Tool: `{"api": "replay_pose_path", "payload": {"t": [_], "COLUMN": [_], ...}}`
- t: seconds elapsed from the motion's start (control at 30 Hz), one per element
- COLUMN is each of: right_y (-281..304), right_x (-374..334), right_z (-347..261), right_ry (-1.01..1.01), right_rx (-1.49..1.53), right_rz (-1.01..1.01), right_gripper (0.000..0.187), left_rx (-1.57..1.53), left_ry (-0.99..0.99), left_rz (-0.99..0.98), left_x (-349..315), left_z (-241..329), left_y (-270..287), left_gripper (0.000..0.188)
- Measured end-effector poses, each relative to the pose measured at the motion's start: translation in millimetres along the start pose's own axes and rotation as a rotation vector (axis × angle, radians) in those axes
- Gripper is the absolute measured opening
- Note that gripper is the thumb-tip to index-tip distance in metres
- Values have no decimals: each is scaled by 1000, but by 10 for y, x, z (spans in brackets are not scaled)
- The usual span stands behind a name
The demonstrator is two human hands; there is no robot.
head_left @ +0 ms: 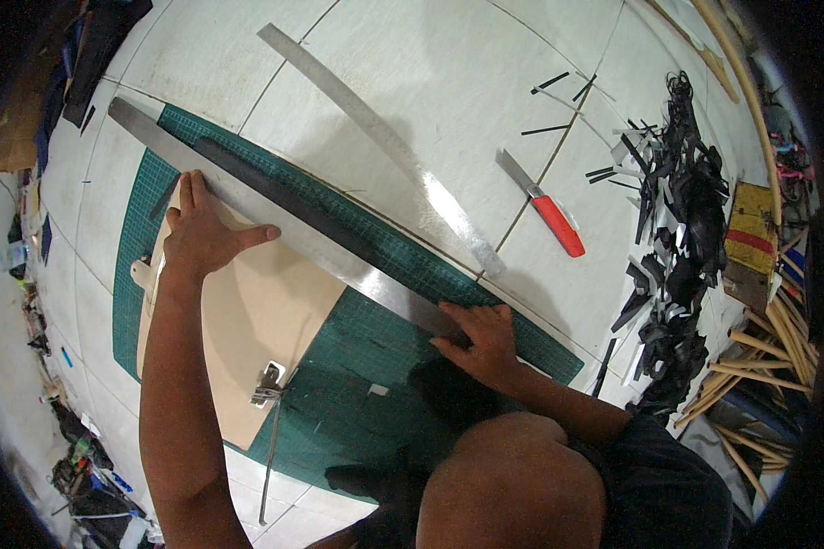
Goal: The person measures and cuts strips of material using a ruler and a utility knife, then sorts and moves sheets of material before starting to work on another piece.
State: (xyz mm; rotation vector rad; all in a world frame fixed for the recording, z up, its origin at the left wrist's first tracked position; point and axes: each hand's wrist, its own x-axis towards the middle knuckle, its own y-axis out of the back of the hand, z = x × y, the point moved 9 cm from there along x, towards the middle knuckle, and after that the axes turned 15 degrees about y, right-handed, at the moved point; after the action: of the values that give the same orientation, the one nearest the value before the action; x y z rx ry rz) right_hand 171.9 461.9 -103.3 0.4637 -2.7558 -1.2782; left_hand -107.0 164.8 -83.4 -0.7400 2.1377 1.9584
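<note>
A long metal ruler (325, 256) lies slantwise over a beige sheet (261, 311) and a green cutting mat (339, 403). My left hand (201, 233) is open, its fingers stretched onto the ruler and its thumb spread along the near edge. At the ruler's right end my right hand (481, 339) grips it, thumb on the near side and fingers on the far side. A dark strip of material (293, 201) runs along the ruler's far edge. A metal clip (267, 384) sits on the sheet's near right edge, with a thin rod (271, 457) beside it.
Beyond the mat, a second metal ruler (384, 137) and a red-handled knife (554, 220) lie on white floor tiles. Black scraps (673, 274) are heaped at the right, near a bundle of wooden sticks (751, 366). My bent knee (513, 476) is close to the mat.
</note>
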Motion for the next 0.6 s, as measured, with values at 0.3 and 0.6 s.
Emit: {"api": "replay_pose_path", "payload": {"t": [0.3, 0.6], "right_y": [1393, 1307], "right_x": [344, 381], "right_z": [836, 901], "right_ry": [-185, -187], "right_rx": [-450, -90], "right_rz": [443, 408], "right_gripper": [55, 36], "left_rx": [51, 0], "left_ry": [-33, -111], "left_rz": [9, 55], "left_x": [-112, -92], "left_z": [90, 103], "left_y": [74, 52], "left_gripper": [133, 132]}}
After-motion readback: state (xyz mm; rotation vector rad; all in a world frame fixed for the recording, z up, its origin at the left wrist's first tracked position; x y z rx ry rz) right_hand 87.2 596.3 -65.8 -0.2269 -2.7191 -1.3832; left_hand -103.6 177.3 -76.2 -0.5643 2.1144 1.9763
